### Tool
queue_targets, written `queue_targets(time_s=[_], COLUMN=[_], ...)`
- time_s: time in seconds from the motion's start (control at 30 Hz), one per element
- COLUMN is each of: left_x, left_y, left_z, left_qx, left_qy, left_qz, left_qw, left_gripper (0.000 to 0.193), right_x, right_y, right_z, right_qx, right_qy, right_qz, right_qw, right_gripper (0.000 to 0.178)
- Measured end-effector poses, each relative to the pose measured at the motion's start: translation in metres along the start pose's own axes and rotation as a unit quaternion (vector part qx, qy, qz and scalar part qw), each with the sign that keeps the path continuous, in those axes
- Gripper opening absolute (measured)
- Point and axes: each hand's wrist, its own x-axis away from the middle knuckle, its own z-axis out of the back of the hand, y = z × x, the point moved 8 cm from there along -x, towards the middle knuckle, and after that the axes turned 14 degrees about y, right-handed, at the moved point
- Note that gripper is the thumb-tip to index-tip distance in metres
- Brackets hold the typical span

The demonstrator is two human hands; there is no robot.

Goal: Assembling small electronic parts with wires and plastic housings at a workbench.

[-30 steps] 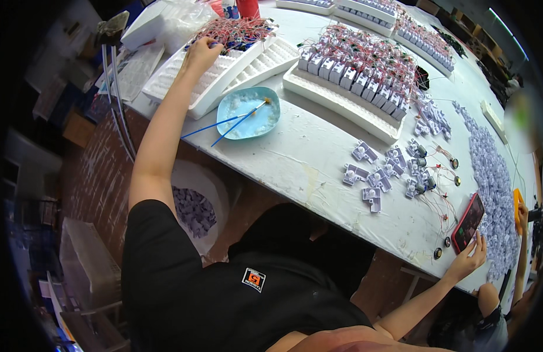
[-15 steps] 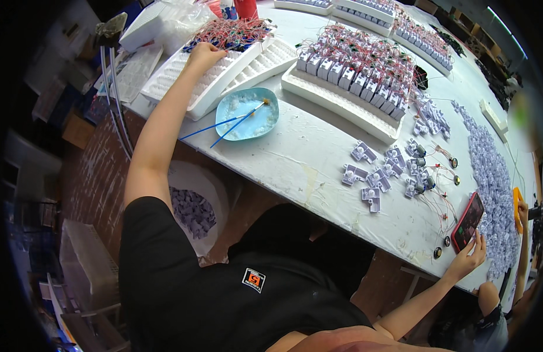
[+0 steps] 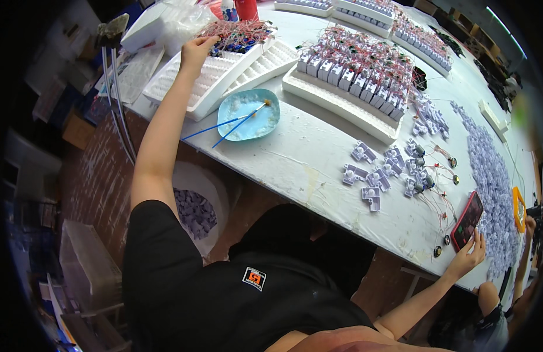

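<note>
My left hand (image 3: 196, 51) reaches to the far left, fingers pinched at the edge of a tangled pile of red-wired parts (image 3: 241, 36) with dark blue bodies. What the fingertips hold, if anything, is too small to make out. Under the pile lies a white ridged foam tray (image 3: 204, 109), overlapping a second foam tray (image 3: 261, 66). At the right, my right hand (image 3: 472, 253) is closed on the lower edge of a red-edged phone (image 3: 468, 220), which leans upright at the table edge with its screen lit.
A light-blue bowl (image 3: 266, 130) with two blue-handled brushes (image 3: 224, 122) sits before the trays. Mid-table stand a foam tray of wired grey housings (image 3: 359, 82), loose housings (image 3: 378, 178) and small round speakers (image 3: 438, 251). A grey parts heap (image 3: 491, 176) lies right, near a co-worker's hand (image 3: 530, 225) and orange frame (image 3: 519, 210).
My left hand has shifted a little left and away from me along the wire pile. My right hand stays at the phone. The co-worker's hand has moved lower, away from the orange frame.
</note>
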Motion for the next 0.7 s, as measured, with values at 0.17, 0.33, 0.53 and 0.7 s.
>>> queue_targets(time_s=[0.17, 0.33, 0.53, 0.7], left_x=[0.012, 0.031, 0.074, 0.189], left_y=[0.008, 0.038, 0.124, 0.206], left_z=[0.002, 0.009, 0.014, -0.018], left_qx=[0.376, 0.531, 0.55, 0.372], left_qy=[-0.029, -0.073, -0.154, -0.32], left_qz=[0.198, 0.299, 0.265, 0.207], left_qw=[0.905, 0.79, 0.777, 0.846], left_gripper=[0.016, 0.016, 0.019, 0.018], right_x=[0.004, 0.003, 0.0, 0.0], right_y=[0.004, 0.002, -0.002, -0.045], right_z=[-0.003, -0.006, 0.011, 0.058], right_qx=[-0.003, -0.004, -0.013, -0.138], right_qy=[0.001, -0.003, 0.037, 0.18], right_qz=[-0.007, -0.003, 0.008, -0.107], right_qw=[1.0, 1.0, 0.999, 0.968], right_gripper=[0.027, 0.027, 0.025, 0.022])
